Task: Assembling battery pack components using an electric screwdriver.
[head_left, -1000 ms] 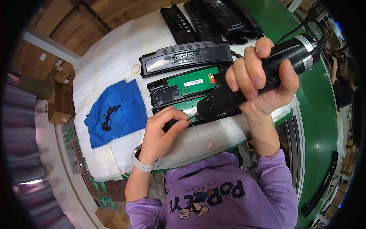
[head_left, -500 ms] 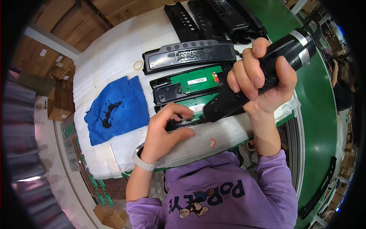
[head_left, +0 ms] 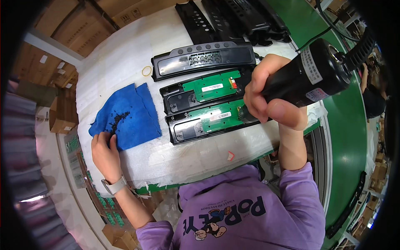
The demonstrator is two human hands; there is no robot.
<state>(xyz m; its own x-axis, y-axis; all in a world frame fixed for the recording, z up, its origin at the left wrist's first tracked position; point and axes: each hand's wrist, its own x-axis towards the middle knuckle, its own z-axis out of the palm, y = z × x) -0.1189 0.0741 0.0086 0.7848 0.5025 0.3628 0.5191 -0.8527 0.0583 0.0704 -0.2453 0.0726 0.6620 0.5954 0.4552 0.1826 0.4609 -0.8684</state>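
Boards [head_left: 214,96] in black housings [head_left: 186,132], right hand [head_left: 275,110] round screwdriver [head_left: 286,82], left hand [head_left: 106,154], grip unclear

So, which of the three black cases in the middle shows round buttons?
The back case of those three: round buttons line its far edge; the other two cases show green boards.

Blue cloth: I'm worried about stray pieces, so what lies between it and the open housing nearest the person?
In the head view, a narrow bare strip of white table covering lies between the cloth and that housing.
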